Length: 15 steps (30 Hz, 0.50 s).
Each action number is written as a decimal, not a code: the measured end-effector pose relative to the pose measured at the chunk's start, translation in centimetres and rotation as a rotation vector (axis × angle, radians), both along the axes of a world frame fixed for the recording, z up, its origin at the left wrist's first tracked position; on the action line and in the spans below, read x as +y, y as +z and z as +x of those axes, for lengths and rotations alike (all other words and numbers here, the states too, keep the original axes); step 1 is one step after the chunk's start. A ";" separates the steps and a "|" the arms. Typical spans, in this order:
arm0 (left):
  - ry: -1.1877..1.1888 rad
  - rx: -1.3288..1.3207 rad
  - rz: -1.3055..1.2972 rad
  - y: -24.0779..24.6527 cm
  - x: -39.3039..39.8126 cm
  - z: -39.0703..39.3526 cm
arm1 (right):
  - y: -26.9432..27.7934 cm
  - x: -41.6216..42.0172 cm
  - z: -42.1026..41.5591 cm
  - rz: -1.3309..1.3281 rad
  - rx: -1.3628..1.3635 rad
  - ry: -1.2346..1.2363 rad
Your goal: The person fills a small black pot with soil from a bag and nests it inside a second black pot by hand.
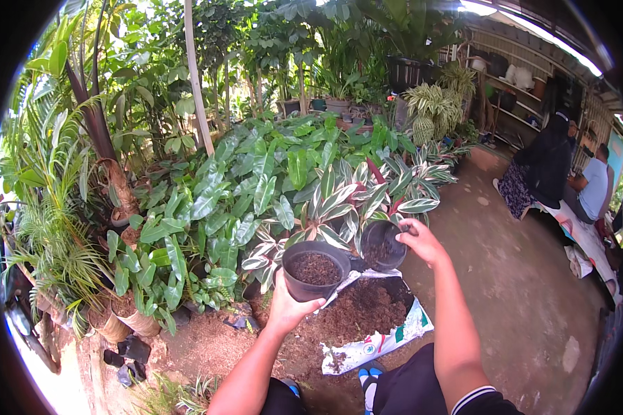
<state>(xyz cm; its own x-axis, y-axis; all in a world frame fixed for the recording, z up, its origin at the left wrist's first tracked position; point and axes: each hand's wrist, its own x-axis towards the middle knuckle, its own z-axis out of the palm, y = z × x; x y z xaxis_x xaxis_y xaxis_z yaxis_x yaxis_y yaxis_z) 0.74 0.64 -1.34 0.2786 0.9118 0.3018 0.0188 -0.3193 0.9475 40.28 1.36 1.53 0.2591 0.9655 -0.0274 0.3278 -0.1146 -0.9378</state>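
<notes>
My left hand point(290, 306) holds a black plastic plant pot point(314, 290) from below and the side; brown soil mix point(315, 267) shows inside it. To its right, my right hand point(419, 239) grips the rim of a second black pot point(381, 246), which is tilted, with some dark soil on its inner wall. Below both pots, an opened white sack point(368, 350) lies on the ground with loose brown potting mix point(361, 311) on it.
Striped-leaf potted plants point(342, 202) and broad green foliage point(259, 171) stand just ahead. Several black grow bags point(135, 348) lie at the lower left. Two or more people point(547, 155) sit at the right beside a covered bench point(576, 223). Shelves point(519, 98) stand behind.
</notes>
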 end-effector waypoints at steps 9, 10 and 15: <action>-0.115 -0.094 -0.001 -0.1 -1.6 0.5 | 13.2 -6.8 -12.3 0.594 -0.457 0.110; -0.123 -0.092 0.007 -0.1 -1.7 0.7 | 14.0 -7.9 -13.5 0.553 -0.466 0.111; -0.180 -0.129 0.022 0.2 -2.2 0.8 | 13.9 -9.0 -15.7 0.590 -0.569 0.240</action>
